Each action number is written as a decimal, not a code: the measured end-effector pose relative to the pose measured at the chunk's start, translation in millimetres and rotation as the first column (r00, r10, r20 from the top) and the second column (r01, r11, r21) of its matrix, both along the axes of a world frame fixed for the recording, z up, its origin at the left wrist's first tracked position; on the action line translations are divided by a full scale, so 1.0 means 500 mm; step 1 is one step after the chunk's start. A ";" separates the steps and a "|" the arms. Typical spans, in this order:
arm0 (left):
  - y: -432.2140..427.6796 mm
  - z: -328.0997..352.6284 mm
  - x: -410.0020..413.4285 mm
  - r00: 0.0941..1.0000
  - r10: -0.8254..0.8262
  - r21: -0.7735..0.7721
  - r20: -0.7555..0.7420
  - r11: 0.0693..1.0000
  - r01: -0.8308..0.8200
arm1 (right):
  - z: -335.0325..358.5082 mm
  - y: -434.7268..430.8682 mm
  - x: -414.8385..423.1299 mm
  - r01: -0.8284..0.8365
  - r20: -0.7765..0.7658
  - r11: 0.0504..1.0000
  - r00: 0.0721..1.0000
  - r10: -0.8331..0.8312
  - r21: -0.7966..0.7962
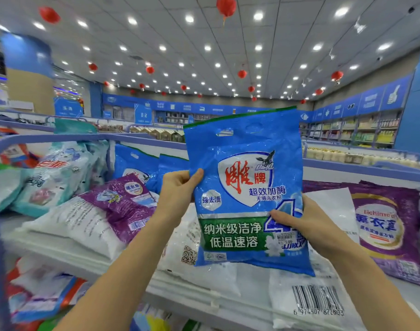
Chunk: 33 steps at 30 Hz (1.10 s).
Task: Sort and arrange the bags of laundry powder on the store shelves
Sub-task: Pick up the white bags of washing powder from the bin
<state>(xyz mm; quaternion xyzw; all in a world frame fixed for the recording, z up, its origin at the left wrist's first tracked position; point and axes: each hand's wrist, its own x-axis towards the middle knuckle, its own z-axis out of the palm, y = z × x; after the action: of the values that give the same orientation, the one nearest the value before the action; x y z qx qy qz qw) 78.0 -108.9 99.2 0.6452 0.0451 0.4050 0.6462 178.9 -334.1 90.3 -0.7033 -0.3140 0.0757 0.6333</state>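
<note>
The white shelf point(84, 259) with its blue rail point(60, 139) spread under and beyond both grips. Over it we held the blue bag of laundry powder point(244, 187) upright in the air, its printed front toward us and its green-edged top above the grips. Well out past the right grip, a purple bag point(385, 225) lay flat on the shelf, face up. Out past the left grip, a purple-and-white bag point(103, 211) lay tilted on a white one, and farther that way teal bags point(53, 177) leaned together near the rail. Behind the left grip, two more blue bags point(132, 163) of the same print stood at the back of the shelf, partly hidden by the held one. Below the right grip a white bag point(311, 295) lay with its barcode up, and between our forearms another pale bag point(187, 249) showed a QR code. Our left grip point(177, 189) pinched the held bag's left edge at about mid-height, thumb on the front and fingers behind it. Our right grip point(297, 220) clasped the right edge lower down, its thumb lying across the front near the large numeral and the other fingers hidden behind the bag. Whether the bag's bottom touched the bags beneath it, we could not tell.
</note>
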 end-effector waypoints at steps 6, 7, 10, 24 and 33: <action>0.114 -0.008 -0.034 0.961 -0.274 -0.109 -0.047 0.957 0.268 | 0.017 0.123 -0.017 0.103 -0.039 0.971 0.995 -0.097 0.215; 0.141 -0.014 -0.040 0.948 -0.306 -0.069 -0.090 0.951 0.300 | 0.017 0.146 -0.018 0.117 -0.056 0.959 0.993 -0.106 0.259; 0.237 -0.008 -0.043 0.957 -0.274 0.070 -0.099 0.957 0.281 | 0.024 0.229 -0.023 0.138 -0.049 0.937 0.990 -0.129 0.320; 0.581 -0.034 -0.040 0.832 0.294 0.852 -0.470 0.397 0.341 | 0.088 0.524 0.034 0.317 -0.059 0.837 0.943 -0.326 0.446; 0.594 -0.097 -0.023 0.630 0.307 0.701 -0.713 0.343 0.625 | 0.064 0.660 0.095 0.302 -0.020 0.864 0.947 -0.322 0.403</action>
<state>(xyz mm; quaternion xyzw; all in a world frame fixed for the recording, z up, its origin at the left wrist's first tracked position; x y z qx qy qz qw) 66.6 188.3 50.8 0.9922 -0.0001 -0.0288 0.1211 226.3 -3.9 122.4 -0.6017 -0.2199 -0.1105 0.7599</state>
